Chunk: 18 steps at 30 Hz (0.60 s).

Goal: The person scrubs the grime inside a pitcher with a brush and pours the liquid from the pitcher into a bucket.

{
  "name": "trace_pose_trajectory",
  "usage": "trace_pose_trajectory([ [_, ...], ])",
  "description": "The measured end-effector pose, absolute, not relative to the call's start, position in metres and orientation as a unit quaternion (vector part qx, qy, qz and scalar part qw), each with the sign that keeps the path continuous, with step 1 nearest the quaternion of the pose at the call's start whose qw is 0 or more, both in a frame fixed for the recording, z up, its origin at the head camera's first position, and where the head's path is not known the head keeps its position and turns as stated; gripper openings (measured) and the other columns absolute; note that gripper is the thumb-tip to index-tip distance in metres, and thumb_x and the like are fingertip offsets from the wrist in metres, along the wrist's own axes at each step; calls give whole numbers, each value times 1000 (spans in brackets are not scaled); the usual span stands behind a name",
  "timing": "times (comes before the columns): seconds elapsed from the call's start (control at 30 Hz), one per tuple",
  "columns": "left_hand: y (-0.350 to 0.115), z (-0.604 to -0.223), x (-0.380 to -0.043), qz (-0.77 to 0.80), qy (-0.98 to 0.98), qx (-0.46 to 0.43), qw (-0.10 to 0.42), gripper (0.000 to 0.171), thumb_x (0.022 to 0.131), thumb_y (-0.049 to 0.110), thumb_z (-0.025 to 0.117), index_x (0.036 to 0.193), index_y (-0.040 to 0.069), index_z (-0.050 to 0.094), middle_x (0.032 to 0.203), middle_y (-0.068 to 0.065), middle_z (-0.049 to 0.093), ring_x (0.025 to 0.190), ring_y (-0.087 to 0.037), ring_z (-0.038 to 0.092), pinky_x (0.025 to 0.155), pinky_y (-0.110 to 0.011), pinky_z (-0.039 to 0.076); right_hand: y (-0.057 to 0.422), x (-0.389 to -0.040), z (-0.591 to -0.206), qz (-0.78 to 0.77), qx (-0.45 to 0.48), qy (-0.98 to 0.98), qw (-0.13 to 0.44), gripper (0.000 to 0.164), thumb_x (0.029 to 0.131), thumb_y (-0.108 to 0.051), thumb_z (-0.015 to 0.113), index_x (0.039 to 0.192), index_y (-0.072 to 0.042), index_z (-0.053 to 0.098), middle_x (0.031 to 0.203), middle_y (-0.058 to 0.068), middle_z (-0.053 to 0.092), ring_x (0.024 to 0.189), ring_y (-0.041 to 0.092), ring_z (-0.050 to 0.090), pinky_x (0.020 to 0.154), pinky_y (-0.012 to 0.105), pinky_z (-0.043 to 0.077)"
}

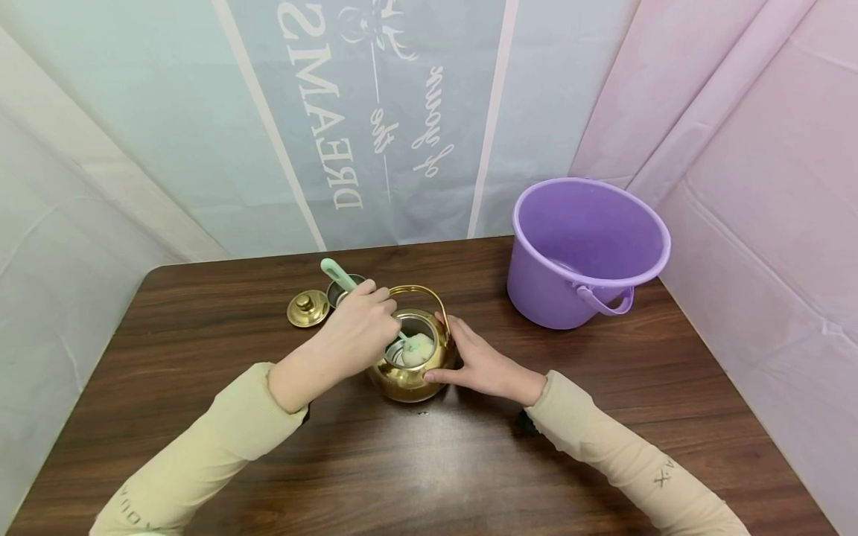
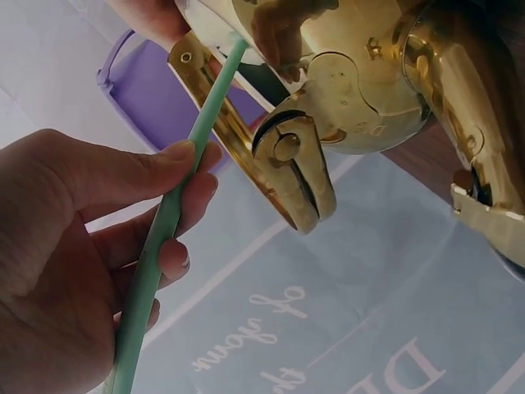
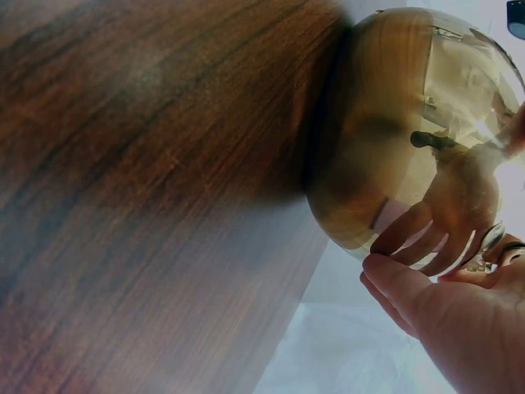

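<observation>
Bench scene with a brass kettle, seen from the head and from both wrists. We find the kettle upright on the dark wood-grained desk, its mouth uncovered and its hoop handle raised. The left hand pinches the slim pale-green shaft of a brush between thumb and fingers; we see the shaft slant down into the mouth, where a whitish, rounded brush head sits inside the rim. The right hand lies spread against the kettle's side, thumb extended over the near wall and fingers at the side near the handle's foot. In the right wrist view we note this hand mirrored in the polished wall. Left of the kettle we find a brass lid with a round knob, resting knob upward. Just beside it stands a small grey metal vessel, perhaps a strainer, though the left hand and brush hide too much for us to be sure. Well apart, toward the far right, we see a purple bucket upright; behind the desk hangs a printed backdrop with reversed lettering
</observation>
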<state>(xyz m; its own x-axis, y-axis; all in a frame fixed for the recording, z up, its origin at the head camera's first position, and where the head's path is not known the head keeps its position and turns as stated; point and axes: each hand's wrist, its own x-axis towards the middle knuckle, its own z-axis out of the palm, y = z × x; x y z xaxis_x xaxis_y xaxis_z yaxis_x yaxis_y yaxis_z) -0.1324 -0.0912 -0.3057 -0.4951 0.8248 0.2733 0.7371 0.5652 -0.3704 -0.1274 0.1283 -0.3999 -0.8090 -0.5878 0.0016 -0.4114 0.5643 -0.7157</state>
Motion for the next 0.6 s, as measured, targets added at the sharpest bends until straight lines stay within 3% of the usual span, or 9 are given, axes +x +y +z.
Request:
trace_pose_trajectory([
  [0.6,-92,-313,-138,94,-864,-435,236,21,69,4,66,53,14,56,59,-2,55,61,-20,43,64,-31,29,128,-127,-399,-364,-286,879,118,97,76,-54,62,146,-13,9,146,14,24,132,22,25,104,42,26],
])
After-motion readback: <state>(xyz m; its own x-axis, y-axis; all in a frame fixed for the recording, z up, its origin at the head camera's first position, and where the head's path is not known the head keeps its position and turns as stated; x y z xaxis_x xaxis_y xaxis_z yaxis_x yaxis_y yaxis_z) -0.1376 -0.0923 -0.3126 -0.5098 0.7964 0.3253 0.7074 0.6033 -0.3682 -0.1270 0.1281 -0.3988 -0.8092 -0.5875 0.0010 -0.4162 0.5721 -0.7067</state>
